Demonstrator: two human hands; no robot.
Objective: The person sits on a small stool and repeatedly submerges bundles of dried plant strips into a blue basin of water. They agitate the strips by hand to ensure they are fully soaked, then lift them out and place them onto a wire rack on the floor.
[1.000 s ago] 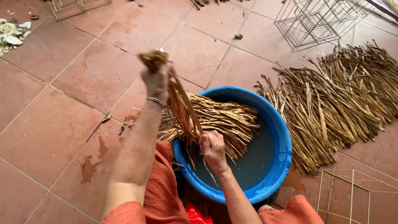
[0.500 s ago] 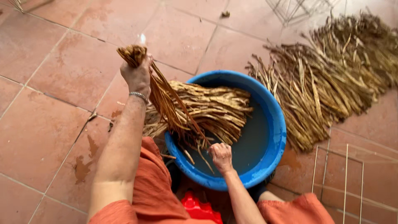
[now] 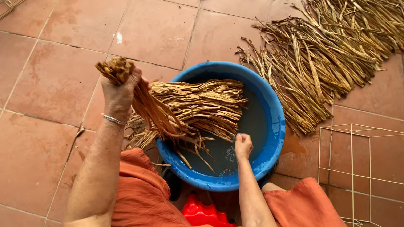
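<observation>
My left hand (image 3: pixel 119 93), with a silver bracelet on the wrist, grips the thick end of a bundle of dried brown plant strips (image 3: pixel 147 107); the strips hang slanting down into a round blue basin (image 3: pixel 275 130) with water in it. My right hand (image 3: pixel 243 145) is closed in a fist low over the water at the basin's near side, with no strip visibly in it. More wet strips (image 3: pixel 198 105) lie across the basin's left rim.
A large heap of dry strips (image 3: pixel 324 54) is spread on the terracotta tile floor to the right of the basin. A white wire frame (image 3: pixel 362 168) stands at the lower right. A red plastic object (image 3: pixel 202 212) sits between my knees.
My left hand has kept the bundle raised while the strips' lower ends dip into the basin. My right hand has slid off the strips and down to the water.
</observation>
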